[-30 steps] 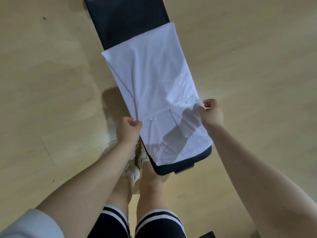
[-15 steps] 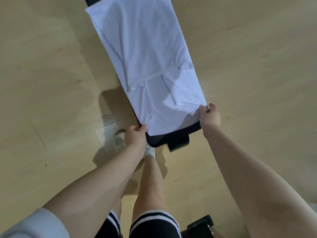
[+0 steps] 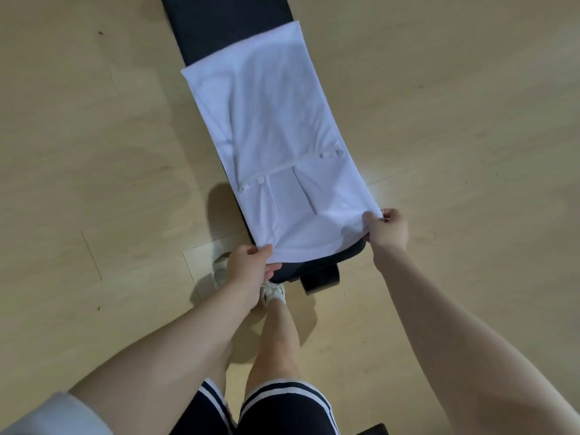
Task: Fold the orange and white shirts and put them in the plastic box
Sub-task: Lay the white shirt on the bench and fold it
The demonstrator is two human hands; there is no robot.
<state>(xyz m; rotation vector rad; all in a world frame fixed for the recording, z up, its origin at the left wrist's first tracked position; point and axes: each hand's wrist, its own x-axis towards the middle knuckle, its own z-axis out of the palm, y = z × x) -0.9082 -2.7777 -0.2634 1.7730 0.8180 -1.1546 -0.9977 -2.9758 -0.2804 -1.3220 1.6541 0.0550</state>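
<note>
The white shirt (image 3: pixel 276 133) lies lengthwise along a narrow black padded bench (image 3: pixel 226 23), with its sides folded in and a hem seam running across its lower half. My left hand (image 3: pixel 249 270) pinches the shirt's near left corner. My right hand (image 3: pixel 387 229) pinches the near right corner, lifting that edge slightly off the bench end. No orange shirt and no plastic box are in view.
The bench stands on a light wooden floor (image 3: pixel 94 152). Its black foot (image 3: pixel 321 277) sticks out below the near end. My legs and white shoes (image 3: pixel 273 291) are right at that end. A dark object (image 3: pixel 370 430) shows at the bottom edge.
Both hands went from the shirt's sides down to its near corners and now grip them. The near edge is pulled toward me and the cloth lies flatter.
</note>
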